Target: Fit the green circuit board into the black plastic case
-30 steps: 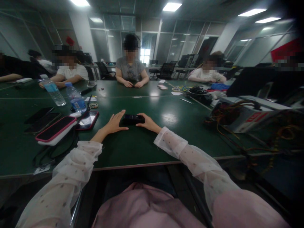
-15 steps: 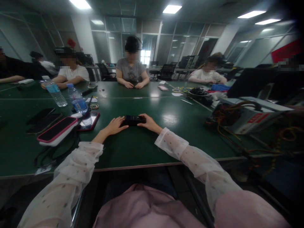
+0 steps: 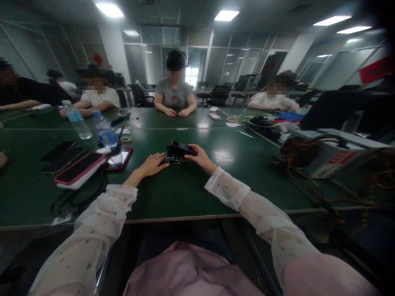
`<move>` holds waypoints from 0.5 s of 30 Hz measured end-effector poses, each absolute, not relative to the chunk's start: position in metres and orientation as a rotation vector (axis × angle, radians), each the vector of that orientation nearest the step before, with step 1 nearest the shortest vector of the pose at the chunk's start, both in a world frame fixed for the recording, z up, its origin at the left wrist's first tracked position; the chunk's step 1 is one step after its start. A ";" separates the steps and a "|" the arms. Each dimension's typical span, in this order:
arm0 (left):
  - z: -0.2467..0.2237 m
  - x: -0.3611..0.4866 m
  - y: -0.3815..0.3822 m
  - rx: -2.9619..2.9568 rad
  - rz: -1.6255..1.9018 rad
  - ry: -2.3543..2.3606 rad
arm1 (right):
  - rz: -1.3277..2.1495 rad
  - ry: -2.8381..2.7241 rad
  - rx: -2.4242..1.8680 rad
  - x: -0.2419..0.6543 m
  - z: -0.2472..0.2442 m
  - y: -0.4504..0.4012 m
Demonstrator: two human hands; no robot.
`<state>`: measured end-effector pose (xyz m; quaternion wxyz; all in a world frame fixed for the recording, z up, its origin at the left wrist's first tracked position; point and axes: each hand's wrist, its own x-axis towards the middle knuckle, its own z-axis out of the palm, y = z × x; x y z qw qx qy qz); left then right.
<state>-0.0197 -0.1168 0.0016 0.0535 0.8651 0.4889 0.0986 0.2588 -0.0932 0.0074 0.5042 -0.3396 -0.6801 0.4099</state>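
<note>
The green tabletop point(image 3: 191, 193) is located in a room bounded by glass partitions point(image 3: 149, 63) and lit by ceiling panels point(image 3: 226, 15). The lower device half point(image 3: 175, 159) is positioned on the tabletop between the left hand point(image 3: 151, 165) and the right hand point(image 3: 200, 158). The tilted black upper device half point(image 3: 178, 147) is gripped by the right hand, and the lower is partly hidden. The left thumb and fingers are spread. 2 plastic bottles point(image 3: 105, 133) and a pink-framed phone point(image 3: 80, 167) are placed leftward; a wired metal case point(image 3: 322, 161) is placed rightward.
</note>
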 end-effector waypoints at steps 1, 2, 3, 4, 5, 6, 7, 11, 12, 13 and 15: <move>0.002 -0.020 -0.117 2.631 0.300 1.481 | 0.979 -1.604 -0.825 0.261 0.009 -0.092; 0.002 -0.020 -0.117 2.632 0.301 1.479 | 0.956 -1.571 -0.839 0.264 0.010 -0.090; 0.002 -0.020 -0.117 2.632 0.303 1.479 | 0.922 -1.544 -0.859 0.268 0.010 -0.088; 0.002 -0.021 -0.116 2.631 0.304 1.477 | 0.875 -1.520 -0.886 0.273 0.009 -0.084; 0.002 -0.021 -0.116 2.630 0.303 1.474 | 0.820 -1.499 -0.919 0.278 0.007 -0.080; 0.002 -0.022 -0.116 2.627 0.301 1.471 | 0.760 -1.480 -0.958 0.284 0.004 -0.076; 0.001 -0.022 -0.116 2.624 0.300 1.468 | 0.691 -1.457 -1.009 0.290 0.000 -0.071; -0.001 -0.023 -0.114 2.621 0.303 1.466 | 0.452 -1.367 -1.247 0.314 -0.013 -0.055; -0.002 -0.023 -0.113 2.621 0.304 1.467 | 0.409 -1.350 -1.299 0.318 -0.015 -0.053; -0.002 -0.023 -0.113 2.618 0.304 1.469 | 0.369 -1.342 -1.342 0.322 -0.016 -0.051; -0.002 -0.023 -0.112 2.612 0.300 1.471 | 0.307 -1.345 -1.399 0.329 -0.018 -0.049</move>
